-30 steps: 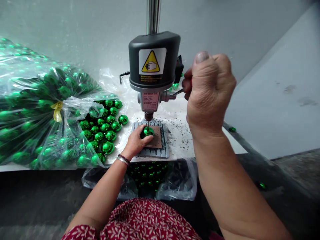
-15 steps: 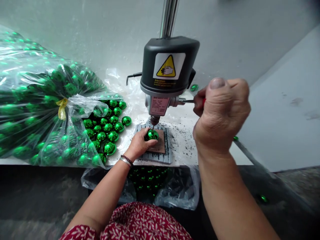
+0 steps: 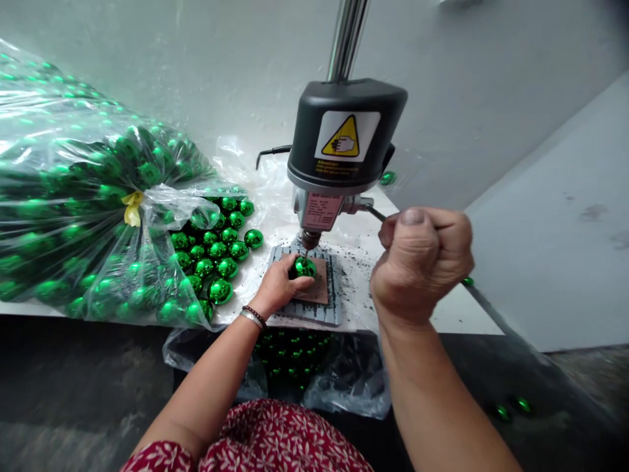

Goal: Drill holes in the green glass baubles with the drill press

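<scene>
My left hand (image 3: 279,286) is closed round a shiny green ball (image 3: 305,267), thumb on the near side. The ball rests on a brown square board (image 3: 319,288) over the grey slotted base (image 3: 314,315) of a drill press (image 3: 346,131). From the chuck (image 3: 310,240) a thin drill bit points down and appears to meet the top of the ball. My right hand (image 3: 422,262) is a fist round the drill press lever (image 3: 376,212); its grip end is hidden inside the fingers.
On the left lies a large clear bag (image 3: 73,229) of green balls, tied in yellow, with several loose balls (image 3: 220,291) beside it. An open plastic bag (image 3: 348,387) of balls hangs below the table edge. Dark shavings dot the white tabletop (image 3: 363,288). Two balls (image 3: 523,405) lie at lower right.
My right hand has pulled the lever downward, and the chuck and bit have come down to the ball. My left hand keeps the ball in place. The whole view has shifted slightly.
</scene>
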The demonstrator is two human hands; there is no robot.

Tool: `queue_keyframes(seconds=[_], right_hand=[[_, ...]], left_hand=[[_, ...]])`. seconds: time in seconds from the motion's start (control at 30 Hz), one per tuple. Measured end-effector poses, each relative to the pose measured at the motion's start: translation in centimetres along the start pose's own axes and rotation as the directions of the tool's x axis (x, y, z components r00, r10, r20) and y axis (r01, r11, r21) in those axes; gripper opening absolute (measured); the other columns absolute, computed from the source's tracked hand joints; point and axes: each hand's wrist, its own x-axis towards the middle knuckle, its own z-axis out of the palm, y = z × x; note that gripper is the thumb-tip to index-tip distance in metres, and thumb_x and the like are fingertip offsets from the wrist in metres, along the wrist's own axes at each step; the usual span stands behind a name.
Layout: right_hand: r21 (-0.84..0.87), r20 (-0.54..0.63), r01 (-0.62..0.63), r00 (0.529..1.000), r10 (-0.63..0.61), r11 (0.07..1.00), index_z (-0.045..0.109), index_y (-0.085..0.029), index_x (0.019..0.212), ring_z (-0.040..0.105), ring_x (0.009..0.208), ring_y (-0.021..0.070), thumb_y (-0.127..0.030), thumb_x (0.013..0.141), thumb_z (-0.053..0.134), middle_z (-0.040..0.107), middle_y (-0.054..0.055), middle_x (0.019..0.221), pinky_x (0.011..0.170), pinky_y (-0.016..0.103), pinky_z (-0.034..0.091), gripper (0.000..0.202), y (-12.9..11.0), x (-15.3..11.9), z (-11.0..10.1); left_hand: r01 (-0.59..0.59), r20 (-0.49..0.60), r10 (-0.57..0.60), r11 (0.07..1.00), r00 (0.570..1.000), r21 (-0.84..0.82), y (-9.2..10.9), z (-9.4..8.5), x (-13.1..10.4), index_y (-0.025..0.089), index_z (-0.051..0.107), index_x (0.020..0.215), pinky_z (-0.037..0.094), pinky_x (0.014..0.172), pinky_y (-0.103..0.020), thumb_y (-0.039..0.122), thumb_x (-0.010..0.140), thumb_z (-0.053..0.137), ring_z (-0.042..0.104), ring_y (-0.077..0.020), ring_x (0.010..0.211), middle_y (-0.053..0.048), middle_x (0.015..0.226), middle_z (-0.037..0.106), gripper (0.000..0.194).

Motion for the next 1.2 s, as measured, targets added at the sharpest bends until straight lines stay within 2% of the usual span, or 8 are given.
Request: queue_keyframes(seconds=[0.23,0.33,0.47,0.6,0.67,0.8,1.07,1.2], right_hand=[[0.050,-0.002,-0.084,0.996,0.084,0.995,0.060,-0.016,0.091,0.050,0.066,0.0046,-0.039,0.084,0.050,0.058,0.001,0.085,0.065,0.026,0.043,0.026,0.4,-1.6,-0.2],[0.099,0.002,-0.132,0.991,0.133,0.986,0.061,-0.016,0.090,0.049,0.061,0.0038,-0.032,0.082,0.050,0.056,0.000,0.078,0.060,0.024,0.041,0.021,0.5,-2.3,-0.1],[0.149,-0.012,-0.147,0.989,0.151,0.978,0.060,-0.015,0.085,0.049,0.057,0.0042,-0.026,0.080,0.050,0.051,-0.002,0.064,0.057,0.022,0.040,0.016,0.3,-2.0,-0.1],[0.110,0.031,-0.096,0.995,0.093,0.989,0.062,-0.015,0.081,0.046,0.055,0.0038,-0.027,0.080,0.051,0.050,-0.002,0.062,0.053,0.021,0.035,0.017,-0.3,-0.5,-0.3],[0.121,0.048,-0.081,0.996,0.076,0.989,0.062,-0.015,0.080,0.045,0.054,0.0041,-0.027,0.080,0.051,0.048,-0.002,0.060,0.051,0.022,0.033,0.017,-0.7,0.4,-0.3],[0.071,0.081,-0.083,0.994,0.077,0.994,0.060,-0.015,0.081,0.046,0.053,0.0047,-0.031,0.084,0.048,0.047,-0.002,0.057,0.053,0.023,0.034,0.020,-1.6,3.0,0.3],[-0.058,0.249,-0.134,0.958,0.145,0.989,0.058,-0.015,0.070,0.046,0.056,0.0053,-0.060,0.083,0.042,0.052,-0.001,0.058,0.059,0.023,0.037,0.049,-0.7,10.3,3.0],[-0.127,0.262,-0.103,0.956,0.133,0.987,0.062,-0.016,0.075,0.052,0.066,0.0072,-0.069,0.085,0.019,0.057,0.003,0.068,0.066,0.024,0.041,0.070,1.4,11.5,2.9]], left_hand=[[-0.018,-0.007,0.018,1.000,1.000,-0.014,0.0,0.0,-0.2,0.018,0.063,0.108,0.048,0.081,-0.029,0.030,0.076,0.067,0.061,-0.0182,0.086,-0.002,0.095,0.068,0.034],[0.023,-0.044,-0.020,0.998,0.999,0.063,-0.3,0.6,0.4,0.018,0.067,0.098,0.049,0.080,-0.029,0.018,0.081,0.055,0.062,-0.0180,0.085,-0.003,0.092,0.070,0.021],[0.084,-0.084,-0.068,0.973,0.994,0.216,-0.7,0.4,-0.5,0.017,0.072,0.086,0.051,0.086,-0.031,0.009,0.080,0.050,0.065,-0.0200,0.091,-0.007,0.092,0.072,0.024],[0.080,-0.264,0.000,0.953,0.965,0.294,-2.3,-2.7,-7.3,0.017,0.070,0.098,0.052,0.090,-0.033,0.009,0.080,0.048,0.066,-0.0188,0.094,-0.007,0.099,0.073,0.030],[0.083,-0.343,0.044,0.934,0.938,0.346,-3.3,-4.4,-11.8,0.017,0.070,0.090,0.056,0.082,-0.033,0.016,0.082,0.049,0.068,-0.0194,0.087,-0.007,0.090,0.074,0.022],[-0.002,-0.292,0.093,0.955,0.952,0.296,-4.0,-5.3,-17.7,0.020,0.068,0.086,0.058,0.071,-0.021,0.019,0.084,0.052,0.071,-0.0137,0.077,-0.002,0.084,0.073,0.017],[-0.297,-0.267,0.381,0.905,0.885,0.305,-3.6,-3.8,-16.7,0.022,0.066,0.090,0.055,0.069,-0.010,0.029,0.090,0.050,0.071,-0.0095,0.074,-0.001,0.082,0.074,0.017],[-0.345,-0.299,0.467,0.858,0.832,0.380,-5.4,-3.8,-16.7,0.022,0.066,0.093,0.054,0.071,-0.008,0.033,0.092,0.049,0.072,-0.0089,0.073,0.000,0.082,0.074,0.020]])
